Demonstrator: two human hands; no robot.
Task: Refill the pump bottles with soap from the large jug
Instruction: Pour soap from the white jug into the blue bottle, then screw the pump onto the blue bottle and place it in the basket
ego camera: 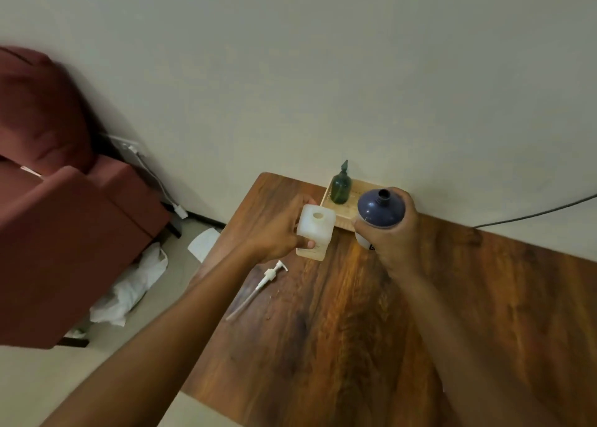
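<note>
Where the wooden table [371, 329] meets the wall, the items stand as follows:

- White bottle [316, 231]: square, translucent, neck open with no pump fitted. A pale yellowish band shows near its base; how full it is cannot be told. It stands upright, though whether it rests on the table cannot be told. The left hand [277, 232] wraps it from the left side, thumb across the front.
- Jug [380, 211]: dark blue shoulder, small mouth uncapped, white label lower down. Contents not visible. Upright, just right of the white bottle and apart from it. The right hand [392, 229] clasps its body from the right.
- Green bottle [340, 187]: dark glass, pump on, standing in a light wooden tray [347, 219] against the wall, behind both hands.
- Pump [258, 289]: white, with its long tube, lying loose on the table just below the left hand, untouched.
</note>
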